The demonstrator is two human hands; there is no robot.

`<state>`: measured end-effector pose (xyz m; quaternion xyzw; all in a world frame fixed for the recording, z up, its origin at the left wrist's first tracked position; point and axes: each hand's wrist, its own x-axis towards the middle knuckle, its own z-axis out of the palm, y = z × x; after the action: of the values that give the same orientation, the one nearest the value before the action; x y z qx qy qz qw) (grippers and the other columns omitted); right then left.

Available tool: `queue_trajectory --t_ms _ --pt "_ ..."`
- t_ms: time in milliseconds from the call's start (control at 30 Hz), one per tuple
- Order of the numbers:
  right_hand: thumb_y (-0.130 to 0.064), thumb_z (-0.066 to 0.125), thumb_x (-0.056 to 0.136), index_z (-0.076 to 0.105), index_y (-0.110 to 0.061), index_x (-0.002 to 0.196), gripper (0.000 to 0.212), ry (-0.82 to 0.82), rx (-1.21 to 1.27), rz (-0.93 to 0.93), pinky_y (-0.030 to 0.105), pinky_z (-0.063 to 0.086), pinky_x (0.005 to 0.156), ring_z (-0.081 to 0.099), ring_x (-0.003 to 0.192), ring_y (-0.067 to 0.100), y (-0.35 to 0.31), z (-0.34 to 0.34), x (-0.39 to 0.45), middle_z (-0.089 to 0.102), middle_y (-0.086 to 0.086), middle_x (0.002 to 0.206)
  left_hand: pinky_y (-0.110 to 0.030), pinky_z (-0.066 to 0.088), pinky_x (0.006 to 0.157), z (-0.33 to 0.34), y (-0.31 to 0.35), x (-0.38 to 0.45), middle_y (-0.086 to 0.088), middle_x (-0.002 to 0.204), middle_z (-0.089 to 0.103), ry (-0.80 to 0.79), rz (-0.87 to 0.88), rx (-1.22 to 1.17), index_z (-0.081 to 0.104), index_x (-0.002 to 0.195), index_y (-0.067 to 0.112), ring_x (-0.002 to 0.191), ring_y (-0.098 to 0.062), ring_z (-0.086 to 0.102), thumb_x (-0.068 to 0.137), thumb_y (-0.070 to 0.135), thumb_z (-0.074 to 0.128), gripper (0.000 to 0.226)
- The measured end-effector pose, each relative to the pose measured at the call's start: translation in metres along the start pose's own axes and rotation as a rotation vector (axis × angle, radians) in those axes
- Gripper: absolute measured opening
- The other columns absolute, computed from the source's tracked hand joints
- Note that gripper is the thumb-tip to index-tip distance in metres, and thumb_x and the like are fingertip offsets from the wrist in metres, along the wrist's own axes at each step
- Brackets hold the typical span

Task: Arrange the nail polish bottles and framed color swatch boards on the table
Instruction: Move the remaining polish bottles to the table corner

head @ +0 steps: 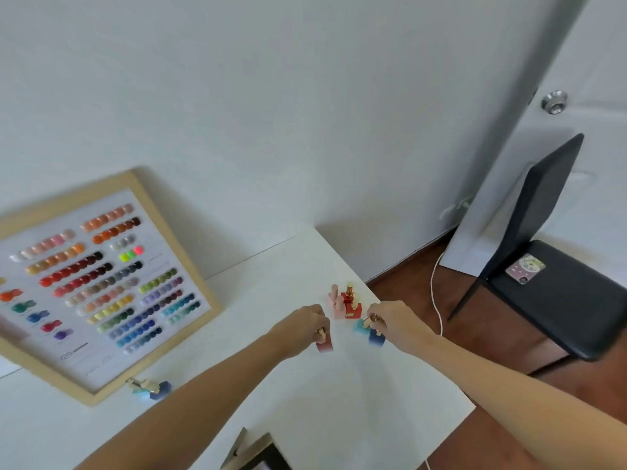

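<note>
My left hand [305, 325] grips the gold cap of a dark red bottle [324, 344] just above the white table [305, 401]. My right hand [390, 322] pinches the caps of a dark blue bottle [377, 337] and a teal bottle [360, 325]. Beyond them, near the table's far corner, stands a cluster of two pink bottles [337, 305] and two red bottles [352, 305]. A wood-framed swatch board [95, 283] leans against the wall at the left. Two bottles, blue [159, 391] and pale teal, lie at its lower edge.
A dark frame corner [258, 452] pokes in at the bottom edge. A black chair [549, 266] with a phone [525, 269] on its seat stands right of the table on the wooden floor. A white cable [436, 300] runs down by the table's right edge.
</note>
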<state>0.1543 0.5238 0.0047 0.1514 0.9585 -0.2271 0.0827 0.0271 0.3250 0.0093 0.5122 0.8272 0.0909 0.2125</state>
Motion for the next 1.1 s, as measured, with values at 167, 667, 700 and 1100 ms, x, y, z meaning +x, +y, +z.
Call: queue_trajectory --t_ms 167,667,700,1100 --pt "-0.010 0.061 0.088 0.064 -0.011 0.107 0.019 0.019 0.036 0.026 0.032 0.053 0.076 0.065 0.082 0.027 0.017 0.001 0.004 0.066 0.010 0.103 -0.025 0.046 0.089 0.015 0.024 0.033 -0.006 0.116 0.062 -0.002 -0.008 -0.025 0.069 0.110 0.011 0.103 -0.022 0.060 0.091 0.014 0.059 0.021" --pt "-0.013 0.065 0.087 0.060 -0.010 0.113 0.027 -0.001 0.041 -0.022 0.036 0.055 0.082 0.064 0.088 0.027 0.027 0.024 0.023 0.065 0.012 0.106 -0.020 0.045 0.089 0.037 0.037 0.067 -0.009 0.118 0.060 0.028 -0.101 -0.035 0.066 0.114 0.011 0.099 -0.024 0.064 0.093 0.016 0.058 0.023" --pt "-0.014 0.065 0.087 0.060 -0.011 0.114 0.027 -0.003 0.041 -0.021 0.036 0.054 0.083 0.064 0.088 0.026 0.027 0.025 0.024 0.065 0.012 0.107 -0.018 0.043 0.087 0.038 0.037 0.068 -0.009 0.118 0.060 0.029 -0.103 -0.035 0.066 0.114 0.011 0.099 -0.024 0.064 0.093 0.016 0.059 0.023" --pt "-0.018 0.060 0.091 0.059 -0.011 0.118 0.027 0.009 0.085 0.000 0.035 0.055 0.087 0.065 0.092 0.024 0.027 0.031 0.023 0.065 0.010 0.111 -0.022 0.046 0.088 0.040 0.042 0.070 -0.011 0.120 0.059 0.005 -0.134 -0.036 0.064 0.117 0.011 0.099 -0.025 0.063 0.093 0.016 0.060 0.025"
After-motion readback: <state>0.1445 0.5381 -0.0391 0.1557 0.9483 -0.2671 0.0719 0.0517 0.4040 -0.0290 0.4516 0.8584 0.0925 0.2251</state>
